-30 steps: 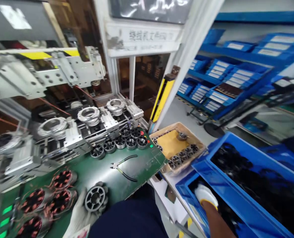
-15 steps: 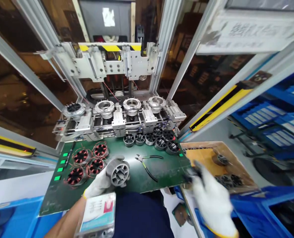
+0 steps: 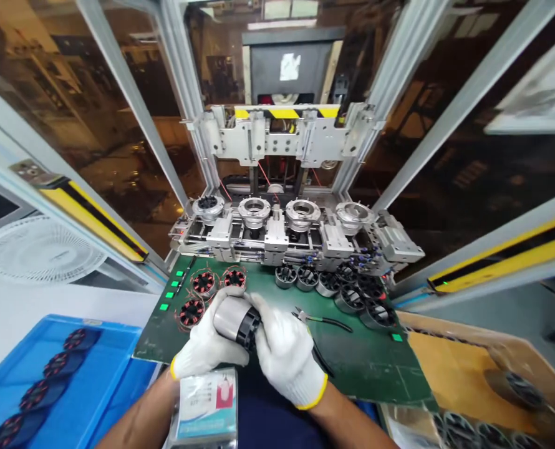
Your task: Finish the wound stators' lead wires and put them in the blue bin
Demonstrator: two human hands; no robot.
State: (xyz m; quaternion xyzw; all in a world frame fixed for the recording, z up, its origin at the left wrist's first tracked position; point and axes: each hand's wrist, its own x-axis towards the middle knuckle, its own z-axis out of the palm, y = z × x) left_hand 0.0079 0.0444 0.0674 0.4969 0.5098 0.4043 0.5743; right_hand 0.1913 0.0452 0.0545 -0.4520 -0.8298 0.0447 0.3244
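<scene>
Both hands work at the front edge of a green bench (image 3: 371, 368), lower centre of the frame. The left hand (image 3: 207, 337) and right hand (image 3: 284, 355) wear white knit gloves with yellow cuffs. Between them, a grey slotted stator core (image 3: 235, 319) lies on its side, held just above the bench. The grip is narrow on both sides: the left hand wraps the smooth outer wall, and the right hand closes over the slotted end.

Just beyond the left hand, three wound stators with red windings (image 3: 204, 282) sit on the bench. Black-handled side cutters (image 3: 322, 321) lie just beside the right hand. Bare slotted cores (image 3: 308, 278) stand in a loose group along the far bench edge, right of centre. Behind them, a winding machine (image 3: 300, 214) carries four round metal fixtures in a row.

At lower left, a blue tray (image 3: 57, 330) holds a line of wound stators (image 3: 43, 380). At lower right, a cardboard box (image 3: 474, 337) with a yellow liner holds more cores (image 3: 516, 390). A clear pouch with a printed card (image 3: 206, 405) hangs below the hands.
</scene>
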